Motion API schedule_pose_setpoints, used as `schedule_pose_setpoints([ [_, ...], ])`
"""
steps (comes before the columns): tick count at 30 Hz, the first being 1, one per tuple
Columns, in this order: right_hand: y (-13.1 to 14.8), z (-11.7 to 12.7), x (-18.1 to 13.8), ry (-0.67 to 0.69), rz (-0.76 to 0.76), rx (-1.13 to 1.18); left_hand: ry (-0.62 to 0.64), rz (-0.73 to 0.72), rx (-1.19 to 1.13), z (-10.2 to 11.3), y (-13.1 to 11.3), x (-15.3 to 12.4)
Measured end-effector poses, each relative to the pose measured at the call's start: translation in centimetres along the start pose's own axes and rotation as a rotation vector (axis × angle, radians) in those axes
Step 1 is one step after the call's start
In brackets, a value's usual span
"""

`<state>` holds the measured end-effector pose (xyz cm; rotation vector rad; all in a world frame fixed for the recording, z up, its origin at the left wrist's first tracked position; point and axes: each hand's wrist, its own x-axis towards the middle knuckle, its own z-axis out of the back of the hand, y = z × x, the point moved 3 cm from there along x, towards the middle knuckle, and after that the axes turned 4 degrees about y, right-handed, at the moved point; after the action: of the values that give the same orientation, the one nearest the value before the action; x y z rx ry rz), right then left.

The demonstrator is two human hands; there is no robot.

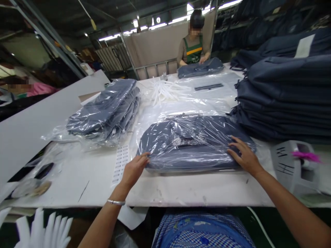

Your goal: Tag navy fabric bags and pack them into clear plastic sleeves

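A folded dark-blue fabric item, perhaps a bag, lies flat on the table inside a clear plastic bag. At its near left corner my left hand has its fingers pressed together on the plastic edge. My right hand rests on the right end of the plastic, fingers spread and stretched out. Light glints off creases across the wrapped item. Left of it, a sheet of printed labels lies near my left wrist.
Wrapped dark-blue items are piled at left, and a tall unwrapped stack stands at right. White strips lie behind. A grey tape dispenser sits at the right. Across the table a co-worker handles another blue item.
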<state>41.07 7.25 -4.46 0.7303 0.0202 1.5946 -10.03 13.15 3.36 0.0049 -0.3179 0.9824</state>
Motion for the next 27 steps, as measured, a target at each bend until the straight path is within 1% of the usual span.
schedule_pose_setpoints([
  [3, 0.2, 0.6, -0.2, -0.052, -0.008, 0.072, 0.063, 0.062, -0.081, -0.1, 0.8, 0.0],
  [6, 0.2, 0.8, -0.1, -0.075, -0.017, 0.093, 0.147, 0.206, -0.087, -0.3, 1.5, 0.6],
  [9, 0.4, 1.0, 0.5, -0.027, -0.06, 0.048, 0.227, 0.323, -0.111, -0.7, 1.7, 1.6],
  [12, 0.8, 1.7, 1.5, 0.04, -0.123, -0.004, 0.261, 0.383, -0.147, -1.3, 2.0, 2.4],
  [13, 1.0, 2.2, 1.9, 0.054, -0.123, 0.009, 0.272, 0.393, -0.162, -1.5, 2.1, 2.6],
  [15, 1.7, 3.7, 2.4, 0.048, -0.071, 0.075, 0.295, 0.403, -0.195, -2.1, 2.6, 2.7],
  [17, 2.1, 5.7, 2.5, -0.046, -0.028, 0.102, 0.316, 0.411, -0.22, -2.5, 3.1, 2.8],
  [18, 2.1, 6.7, 2.3, -0.111, -0.041, 0.075, 0.322, 0.416, -0.225, -2.6, 3.4, 2.8],
  [20, 1.7, 8.5, 1.5, -0.208, -0.138, -0.047, 0.333, 0.428, -0.224, -2.7, 3.7, 2.8],
  [21, 1.3, 9.1, 0.9, -0.219, -0.199, -0.112, 0.343, 0.434, -0.223, -2.7, 3.7, 2.9],
  [23, 0.3, 9.7, -0.2, -0.162, -0.313, -0.157, 0.356, 0.447, -0.222, -2.5, 3.7, 3.0],
  [25, -1.0, 9.9, -1.2, -0.089, -0.407, -0.071, 0.357, 0.462, -0.224, -2.4, 3.6, 3.2],
  [27, -2.0, 10.2, -1.9, -0.041, -0.452, 0.062, 0.352, 0.479, -0.236, -2.2, 3.4, 3.4],
])
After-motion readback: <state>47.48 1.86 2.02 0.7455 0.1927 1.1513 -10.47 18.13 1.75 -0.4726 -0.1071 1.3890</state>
